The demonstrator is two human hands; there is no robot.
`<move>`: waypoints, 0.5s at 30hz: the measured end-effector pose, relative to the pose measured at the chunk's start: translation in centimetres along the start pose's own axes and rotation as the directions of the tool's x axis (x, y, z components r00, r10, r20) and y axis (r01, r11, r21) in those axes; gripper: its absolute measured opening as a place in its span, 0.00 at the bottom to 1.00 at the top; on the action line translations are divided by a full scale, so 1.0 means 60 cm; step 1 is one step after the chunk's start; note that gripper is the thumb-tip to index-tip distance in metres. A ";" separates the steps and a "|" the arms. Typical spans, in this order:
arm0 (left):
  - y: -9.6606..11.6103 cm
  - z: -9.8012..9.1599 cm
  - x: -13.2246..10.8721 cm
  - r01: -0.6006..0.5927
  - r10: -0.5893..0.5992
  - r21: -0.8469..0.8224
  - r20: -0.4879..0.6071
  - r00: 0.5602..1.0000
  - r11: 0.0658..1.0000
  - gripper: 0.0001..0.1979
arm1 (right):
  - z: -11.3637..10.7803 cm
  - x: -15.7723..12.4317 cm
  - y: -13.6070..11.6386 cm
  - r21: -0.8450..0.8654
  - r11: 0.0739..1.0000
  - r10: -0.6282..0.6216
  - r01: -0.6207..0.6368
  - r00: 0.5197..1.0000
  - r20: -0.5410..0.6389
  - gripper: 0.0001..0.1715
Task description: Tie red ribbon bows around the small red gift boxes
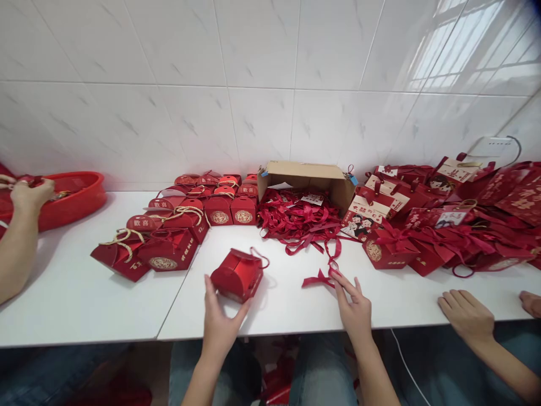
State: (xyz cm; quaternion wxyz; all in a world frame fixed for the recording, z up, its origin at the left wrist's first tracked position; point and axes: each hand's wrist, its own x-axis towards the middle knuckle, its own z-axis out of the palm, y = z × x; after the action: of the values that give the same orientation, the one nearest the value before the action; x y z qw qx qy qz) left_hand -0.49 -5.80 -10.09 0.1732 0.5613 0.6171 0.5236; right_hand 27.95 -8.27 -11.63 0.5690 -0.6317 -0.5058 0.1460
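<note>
My left hand [220, 318] grips a small red gift box [237, 274] that rests tilted on the white table [127, 304], thumb at its near right corner. My right hand [354, 307] reaches forward with its fingertips on a loose red ribbon bow [320, 278] lying on the table. Behind the bow spreads a heap of red ribbons [300, 217], spilling from an open cardboard box [306, 176] on its side.
Rows of closed red gift boxes with gold cord handles [177, 217] stand at the left. Flat and folded red boxes [443, 225] pile up at the right. A red basin [74, 194] sits far left, another person's hand [29, 194] at it. Another person's hand [467, 313] rests at the right edge.
</note>
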 end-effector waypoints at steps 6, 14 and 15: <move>0.066 0.042 -0.021 -0.246 0.249 0.103 -0.012 0.968 0.964 0.31 | -0.001 -0.037 -0.075 0.514 0.754 0.281 -0.409 0.908 0.310 0.18; 0.113 0.046 -0.100 0.233 0.025 -0.295 0.665 0.746 0.927 0.13 | 0.030 -0.074 -0.127 0.624 0.485 0.176 -0.612 0.768 0.616 0.08; 0.110 0.046 -0.100 0.306 -0.034 -0.282 0.681 0.731 0.909 0.14 | 0.032 -0.075 -0.130 0.624 0.471 0.175 -0.624 0.759 0.627 0.08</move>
State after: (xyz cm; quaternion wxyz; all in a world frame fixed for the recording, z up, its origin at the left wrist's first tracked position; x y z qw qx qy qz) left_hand 6.97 -11.00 -7.87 0.5326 0.6059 0.4527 0.3797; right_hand 20.78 -12.04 -7.23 0.5927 -0.3475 -0.3365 0.6440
